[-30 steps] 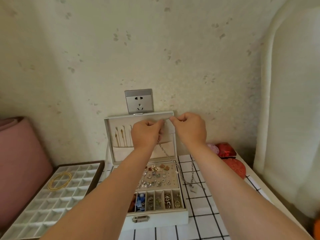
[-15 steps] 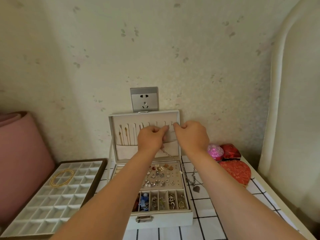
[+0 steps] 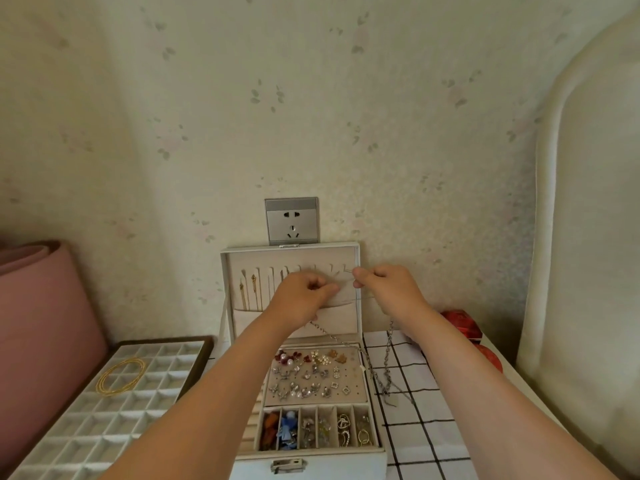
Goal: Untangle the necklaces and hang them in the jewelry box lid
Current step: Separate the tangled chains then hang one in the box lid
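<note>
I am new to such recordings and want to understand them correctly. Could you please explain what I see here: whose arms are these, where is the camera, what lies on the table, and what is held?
No machine here: these are a person's two bare arms. The camera sits on the person's head and looks forward and down. On a checked cloth stands an open jewelry box, its lid standing upright. Two gold necklaces hang in the lid's left part. The box holds earrings. Left of it lies a white divided tray with a gold loop; right of it, red boxes. The left hand and the right hand both pinch a silver necklace before the lid; its chain hangs down toward the cloth.
</note>
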`<state>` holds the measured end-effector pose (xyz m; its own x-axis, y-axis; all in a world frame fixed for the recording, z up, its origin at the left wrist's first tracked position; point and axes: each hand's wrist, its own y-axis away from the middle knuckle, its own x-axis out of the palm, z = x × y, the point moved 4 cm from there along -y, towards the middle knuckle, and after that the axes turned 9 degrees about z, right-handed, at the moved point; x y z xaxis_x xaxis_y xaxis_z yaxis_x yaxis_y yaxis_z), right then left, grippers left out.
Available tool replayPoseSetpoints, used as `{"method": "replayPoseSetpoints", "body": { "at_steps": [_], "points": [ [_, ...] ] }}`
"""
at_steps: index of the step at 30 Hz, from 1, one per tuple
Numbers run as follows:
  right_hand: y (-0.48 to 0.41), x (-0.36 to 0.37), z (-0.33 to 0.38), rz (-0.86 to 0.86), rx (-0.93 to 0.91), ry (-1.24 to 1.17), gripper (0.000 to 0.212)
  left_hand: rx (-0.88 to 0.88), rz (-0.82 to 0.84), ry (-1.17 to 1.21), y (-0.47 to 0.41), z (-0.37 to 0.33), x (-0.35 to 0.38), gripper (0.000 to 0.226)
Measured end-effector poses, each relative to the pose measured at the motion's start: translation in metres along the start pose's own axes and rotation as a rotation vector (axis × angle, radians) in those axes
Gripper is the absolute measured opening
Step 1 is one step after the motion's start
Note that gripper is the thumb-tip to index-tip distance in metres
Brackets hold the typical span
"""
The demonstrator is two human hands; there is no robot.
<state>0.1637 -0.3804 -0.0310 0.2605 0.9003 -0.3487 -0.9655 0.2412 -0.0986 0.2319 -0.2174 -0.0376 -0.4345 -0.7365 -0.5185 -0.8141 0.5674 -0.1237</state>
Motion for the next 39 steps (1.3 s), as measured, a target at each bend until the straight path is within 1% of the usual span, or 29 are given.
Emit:
{"method": "replayPoseSetpoints", "body": {
  "at_steps": [3, 5, 7, 10, 12, 14, 18, 21, 25, 28, 30, 32, 35, 37, 39],
  "points": [
    [0.001, 0.002, 0.001, 0.012, -0.020, -0.036, 0.026, 0.014, -0.148, -0.030, -0.004, 0.000, -0.002, 0.025],
    [0.000, 0.004, 0.001, -0.045, -0.044, -0.011, 0.028, 0.027, -0.244, -0.067, -0.004, -0.001, -0.001, 0.032],
    [-0.002, 0.005, 0.001, -0.126, -0.053, 0.035, 0.032, 0.032, -0.303, -0.072, -0.002, -0.003, 0.001, 0.044],
    [-0.001, 0.010, 0.004, -0.284, -0.071, 0.183, 0.045, -0.006, -0.351, -0.045, -0.002, -0.006, 0.004, 0.052],
    [0.001, 0.016, 0.009, -0.384, -0.068, 0.270, 0.048, -0.051, -0.371, -0.017, -0.003, -0.005, 0.004, 0.050],
    [0.002, 0.020, 0.012, -0.459, -0.039, 0.285, 0.052, -0.080, -0.390, 0.000, -0.005, -0.005, 0.004, 0.047],
    [-0.001, 0.023, 0.014, -0.545, -0.018, 0.327, 0.049, -0.049, -0.422, 0.037, -0.008, -0.008, 0.005, 0.045],
    [-0.003, 0.022, 0.016, -0.568, -0.013, 0.395, 0.045, -0.076, -0.418, 0.047, -0.011, -0.010, 0.003, 0.042],
    [-0.007, 0.022, 0.012, -0.550, 0.020, 0.465, 0.041, -0.083, -0.394, -0.033, -0.010, -0.013, 0.003, 0.044],
    [-0.006, 0.020, 0.007, -0.470, 0.047, 0.493, 0.041, -0.133, -0.350, -0.034, -0.006, -0.012, 0.006, 0.044],
    [-0.004, 0.019, 0.004, -0.416, 0.066, 0.490, 0.044, -0.174, -0.294, -0.010, -0.004, -0.010, 0.008, 0.041],
    [-0.002, 0.019, 0.000, -0.374, 0.082, 0.480, 0.049, -0.193, -0.250, 0.069, 0.000, -0.008, 0.010, 0.037],
    [-0.001, 0.018, -0.008, -0.242, 0.122, 0.434, 0.049, -0.196, -0.161, 0.101, 0.005, -0.004, 0.018, 0.035],
    [-0.001, 0.017, -0.015, -0.127, 0.138, 0.375, 0.042, -0.206, -0.106, 0.115, 0.010, -0.001, 0.025, 0.031],
    [0.000, 0.015, -0.020, -0.030, 0.149, 0.326, 0.036, -0.178, -0.050, 0.099, 0.014, 0.000, 0.031, 0.026]
  ]
}}
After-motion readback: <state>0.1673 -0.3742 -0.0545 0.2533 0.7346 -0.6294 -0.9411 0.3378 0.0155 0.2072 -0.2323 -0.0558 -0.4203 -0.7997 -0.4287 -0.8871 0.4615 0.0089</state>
